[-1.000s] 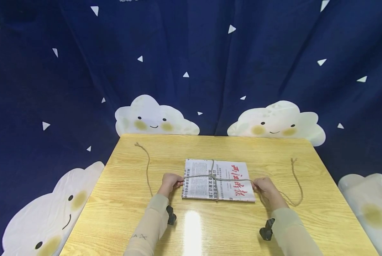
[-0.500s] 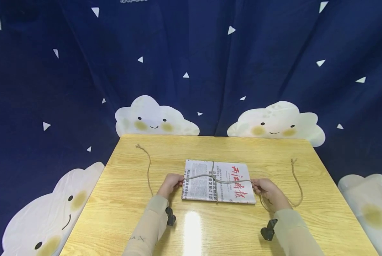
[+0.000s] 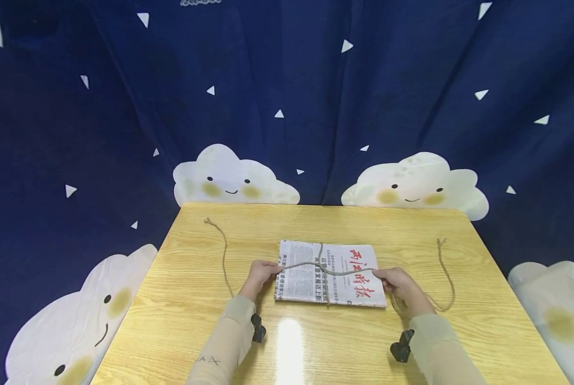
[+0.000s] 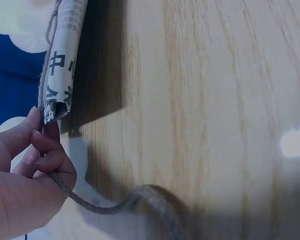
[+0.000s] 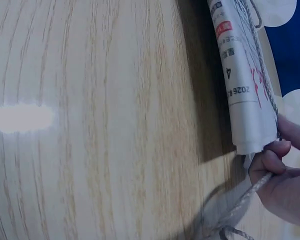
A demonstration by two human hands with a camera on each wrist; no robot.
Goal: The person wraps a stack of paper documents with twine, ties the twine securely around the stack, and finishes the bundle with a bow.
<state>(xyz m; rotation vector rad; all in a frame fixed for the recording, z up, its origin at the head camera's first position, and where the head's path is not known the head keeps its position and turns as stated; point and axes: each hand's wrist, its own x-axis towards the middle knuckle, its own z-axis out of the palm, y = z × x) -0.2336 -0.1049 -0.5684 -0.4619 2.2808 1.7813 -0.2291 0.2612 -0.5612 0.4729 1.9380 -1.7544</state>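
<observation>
A folded stack of newspapers (image 3: 298, 283) lies mid-table, with a thin brown rope (image 3: 346, 273) running over it crosswise and lengthwise. The strands meet near the middle of the top sheet. At the stack's left edge my left hand (image 3: 260, 274) pinches one length of the rope between thumb and fingers. My right hand (image 3: 402, 283) pinches the other length at the right edge. In the left wrist view the rope (image 4: 92, 207) trails from under the curled fingers onto the table. The right wrist view has rope (image 5: 245, 200) leaving the fist the same way.
The loose rope end on the left (image 3: 224, 248) curves toward the table's back, and another end (image 3: 446, 272) loops on the right. A wooden table (image 3: 339, 347) carries everything. Behind hangs a dark blue curtain (image 3: 267, 64) with cloud prints.
Both hands have shifted slightly inward over the newspaper edges. The rope between them has gone from nearly straight to a slack, wavy line.
</observation>
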